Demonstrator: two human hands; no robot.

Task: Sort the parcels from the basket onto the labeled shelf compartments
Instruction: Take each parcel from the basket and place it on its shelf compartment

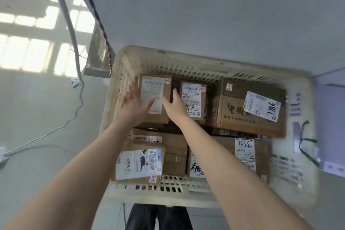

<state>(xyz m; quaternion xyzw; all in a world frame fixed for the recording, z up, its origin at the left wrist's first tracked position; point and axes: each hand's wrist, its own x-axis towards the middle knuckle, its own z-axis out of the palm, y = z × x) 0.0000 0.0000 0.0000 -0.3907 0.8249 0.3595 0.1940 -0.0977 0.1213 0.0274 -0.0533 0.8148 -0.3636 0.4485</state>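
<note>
left hand (130, 105) spread flat on parcel (152, 87) | right hand (175, 107) outstretched beside it

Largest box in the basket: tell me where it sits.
In the head view, the largest box lies against the basket's far right side, right of the middle parcel and beyond the near-right box.

Cream basket (186, 65) of cardboard parcels (233, 117); left hand (131, 107) flat on 2-2 box (152, 87), right hand (177, 107) at its edge
</note>
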